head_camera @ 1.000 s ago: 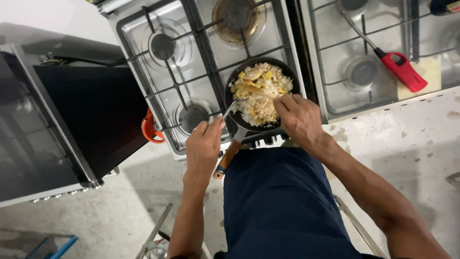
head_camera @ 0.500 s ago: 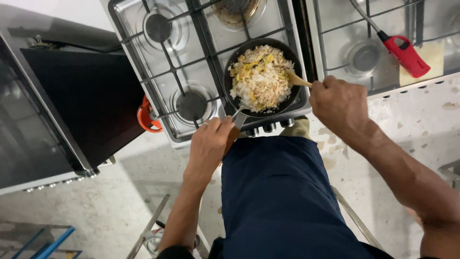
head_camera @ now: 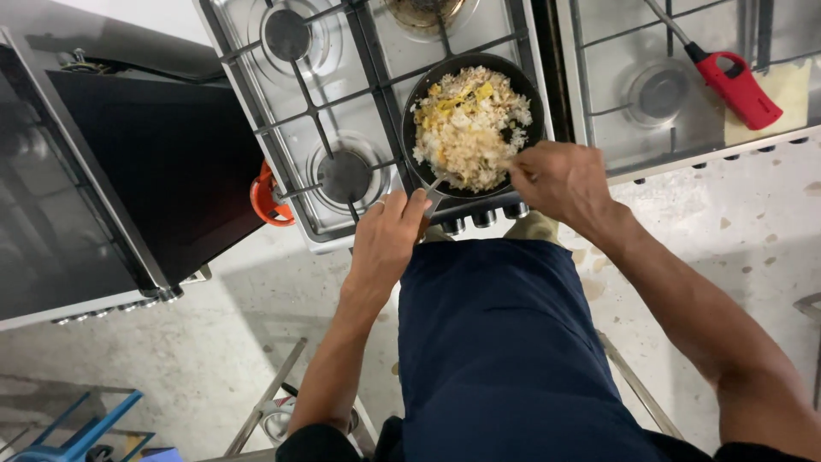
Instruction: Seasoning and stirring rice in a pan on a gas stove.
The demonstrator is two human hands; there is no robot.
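Below, black pan (head_camera: 513,85) of rice and egg (head_camera: 469,128), left hand (head_camera: 389,235) fingers wrapped on its handle, right hand (head_camera: 560,180) fingers closed, stirring

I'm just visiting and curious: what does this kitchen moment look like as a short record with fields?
Setting: gas stove seen from above, a person standing at it
Pan: black frying pan on the front burner, holding rice mixed with yellow bits
Left hand: grip closed on the pan handle at the stove's front edge
Right hand: closed on a utensil reaching into the rice; most of the utensil is hidden
Nearby: red stove lighter on the second stove to the right; orange object beside the stove's left edge
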